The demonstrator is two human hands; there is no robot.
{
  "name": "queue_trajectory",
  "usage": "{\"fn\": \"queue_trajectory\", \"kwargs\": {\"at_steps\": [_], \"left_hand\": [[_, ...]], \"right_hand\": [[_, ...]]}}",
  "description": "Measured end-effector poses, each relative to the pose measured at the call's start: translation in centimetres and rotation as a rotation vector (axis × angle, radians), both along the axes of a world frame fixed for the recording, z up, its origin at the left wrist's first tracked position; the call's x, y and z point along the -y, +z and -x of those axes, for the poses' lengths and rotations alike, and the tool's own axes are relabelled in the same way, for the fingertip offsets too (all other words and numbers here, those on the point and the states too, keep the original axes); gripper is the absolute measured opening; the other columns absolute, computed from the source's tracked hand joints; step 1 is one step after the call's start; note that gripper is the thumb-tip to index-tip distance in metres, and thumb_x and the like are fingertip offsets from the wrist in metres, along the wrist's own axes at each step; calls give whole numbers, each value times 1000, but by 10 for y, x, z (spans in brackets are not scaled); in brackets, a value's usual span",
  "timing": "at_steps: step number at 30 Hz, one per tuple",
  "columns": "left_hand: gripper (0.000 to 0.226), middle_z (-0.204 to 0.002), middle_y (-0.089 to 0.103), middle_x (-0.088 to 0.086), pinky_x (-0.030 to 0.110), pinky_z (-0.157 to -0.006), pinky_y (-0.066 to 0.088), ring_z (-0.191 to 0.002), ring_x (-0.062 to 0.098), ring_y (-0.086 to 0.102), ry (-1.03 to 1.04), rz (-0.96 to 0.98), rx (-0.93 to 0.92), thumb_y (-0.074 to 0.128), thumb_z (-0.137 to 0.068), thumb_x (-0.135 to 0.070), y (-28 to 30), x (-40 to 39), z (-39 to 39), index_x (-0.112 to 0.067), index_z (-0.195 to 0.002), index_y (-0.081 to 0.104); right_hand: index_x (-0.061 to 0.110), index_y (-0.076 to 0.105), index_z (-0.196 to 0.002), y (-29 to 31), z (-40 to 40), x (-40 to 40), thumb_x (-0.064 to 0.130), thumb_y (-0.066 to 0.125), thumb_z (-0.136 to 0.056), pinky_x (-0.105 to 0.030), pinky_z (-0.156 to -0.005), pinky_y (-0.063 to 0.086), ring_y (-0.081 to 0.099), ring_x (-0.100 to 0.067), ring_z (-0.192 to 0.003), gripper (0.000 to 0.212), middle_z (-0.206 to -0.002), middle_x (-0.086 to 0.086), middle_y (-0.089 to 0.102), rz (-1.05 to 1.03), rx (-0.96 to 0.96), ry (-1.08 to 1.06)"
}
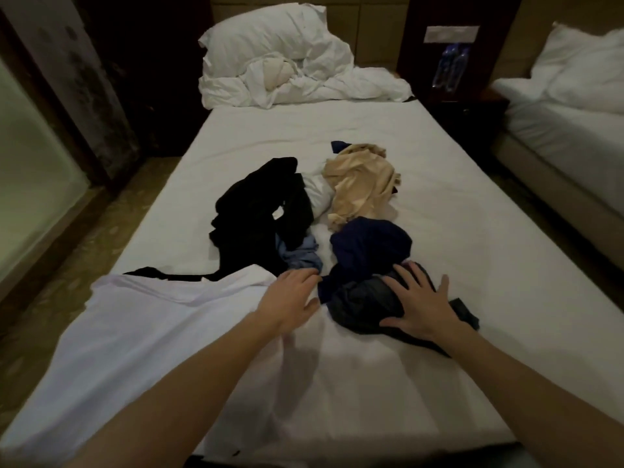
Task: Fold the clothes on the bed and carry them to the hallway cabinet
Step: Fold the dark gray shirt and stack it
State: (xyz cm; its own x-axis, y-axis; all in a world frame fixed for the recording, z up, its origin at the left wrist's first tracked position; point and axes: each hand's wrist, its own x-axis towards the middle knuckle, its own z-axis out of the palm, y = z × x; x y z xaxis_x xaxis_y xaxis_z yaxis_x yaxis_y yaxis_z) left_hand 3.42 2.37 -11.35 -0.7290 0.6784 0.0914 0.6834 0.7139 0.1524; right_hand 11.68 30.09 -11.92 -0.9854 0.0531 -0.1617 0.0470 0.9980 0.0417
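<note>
A loose heap of clothes lies on the bed [439, 204] in the middle of the frame, just beyond both hands. At lower centre the right hand [418, 302] lies flat, palm down, on a dark grey garment [361, 305], fingers straight and spread wide; it presses the cloth and grips nothing. The fingertips reach the edge of a navy garment [368, 248] bunched just above. Left of it, the left hand [290, 298] hovers or rests at the right edge of a white shirt [141, 336] that is spread flat over the lower left of the frame. Its fingers are straight and slightly apart, with the tips near a small light blue piece [300, 256]; whether they touch that piece cannot be told. This hand holds nothing.

Above the blue piece, left of centre, sprawls a black garment [256, 204], one strip of it running out under the top edge of the white shirt. To its right sits a beige garment [361, 184], crumpled, with a white item [315, 194] between the two and a bit of dark blue cloth [339, 146] showing at its upper edge.

At top centre a pillow [263, 32] and rumpled duvet [304, 82] are piled at the head of the bed. At upper right stand two water bottles [450, 67] on a dark nightstand [472, 106], and a second bed [567, 130] fills the right edge.
</note>
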Motion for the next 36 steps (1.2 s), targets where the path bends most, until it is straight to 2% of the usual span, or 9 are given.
{"fn": "queue_trajectory", "kwargs": {"at_steps": [3,6,13,18,21,25,28,33,36], "left_hand": [[63,-155,37,-2,35,-113,31,-139,21,37,-80,48,87,54,-95,-49,-14,-36,-10,-23,-150,36],[65,-150,42,-3,32,-110,35,-135,18,41,-50,-82,253,59,-92,-51,-12,-66,-20,-22,-148,40],[36,-111,69,1,20,-76,54,-101,14,65,333,-1118,1053,40,-99,4,76,-102,-31,-21,-114,62],[27,-81,72,1,25,-69,55,-79,13,68,353,-1231,1032,42,-101,-8,139,-75,-39,-12,-92,67],[27,-79,71,5,24,-69,57,-77,15,68,355,-1112,864,46,-99,-2,160,-53,-50,-9,-88,69],[11,-87,72,18,39,-78,56,-84,24,69,361,-922,553,63,-89,-6,178,-38,-63,-4,-87,73],[19,-88,71,19,38,-81,56,-80,16,67,296,-840,432,76,-81,-13,192,-39,-73,3,-91,72],[22,-97,72,5,32,-83,50,-92,17,65,199,-501,208,79,-82,-21,212,-11,-63,-9,-100,74],[19,-99,71,5,24,-77,40,-95,18,63,280,-426,73,74,-87,-21,212,19,-46,-6,-98,71]], "right_hand": [[20,50,-134,-3,-3,-18,50,60,-91,-52,-106,40,31,-29,-137,53,-145,-6,43,287,-178,-19],[16,65,-114,22,-4,-19,34,58,-97,-36,-81,48,61,-27,-100,26,-109,-6,68,739,-303,-227],[12,70,-100,105,-12,-12,27,47,-101,-32,-74,53,71,-23,-87,27,-93,-7,76,1785,-184,-500],[15,63,-98,124,-7,-11,18,49,-98,-44,-91,52,63,-29,-102,14,-103,-11,67,1324,-284,-527],[14,59,-94,134,-18,5,23,53,-99,-39,-78,57,65,-23,-90,12,-97,-9,68,1171,-431,-511],[20,62,-103,144,-41,54,49,72,-82,-39,-74,56,68,-19,-86,38,-92,-3,69,1368,-240,-90],[33,59,-112,145,-47,91,29,76,-84,-34,-81,57,69,-15,-100,33,-104,3,71,1412,-103,78],[25,64,-102,154,-38,80,-5,44,-92,-37,-62,54,66,-27,-82,38,-89,-8,67,1579,-266,-264],[15,61,-93,160,-30,45,0,42,-87,-47,-75,53,62,-35,-89,26,-95,-15,65,1409,-475,-454]]}}
